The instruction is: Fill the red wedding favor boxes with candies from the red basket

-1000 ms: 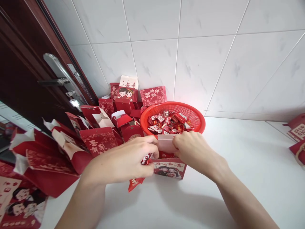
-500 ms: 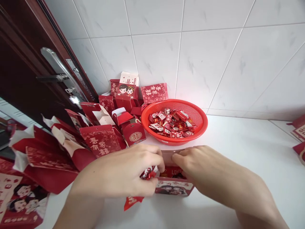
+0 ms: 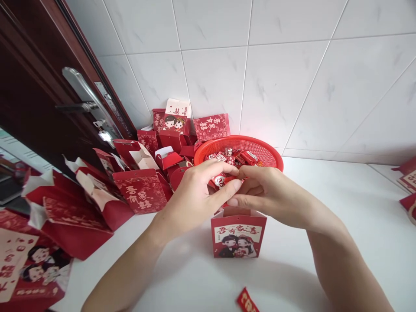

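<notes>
My left hand (image 3: 201,195) is closed over the open box, with red wrapped candy (image 3: 219,180) between its thumb and fingers. Fingertip to fingertip with it is my right hand (image 3: 268,190), its fingers curled and partly hidden, so what they hold is unclear. Just below both hands stands a red gift box (image 3: 238,238) with a cartoon couple on its front and its top open. Behind them sits a red plastic basket (image 3: 264,151) of small wrapped candies, partly covered by my hands. One red candy packet (image 3: 247,300) lies on the white table near me.
Red paper gift boxes (image 3: 141,190) crowd the left side, several with tops open. More boxes (image 3: 177,123) lean against the tiled wall (image 3: 214,86). A dark red door (image 3: 42,65) with a metal handle borders the left. Other red boxes (image 3: 407,182) show at the right edge.
Both hands have risen from the box opening and come together above it. The box's front panel now stands upright. A red packet once below my left hand is gone from there; one lies nearer me.
</notes>
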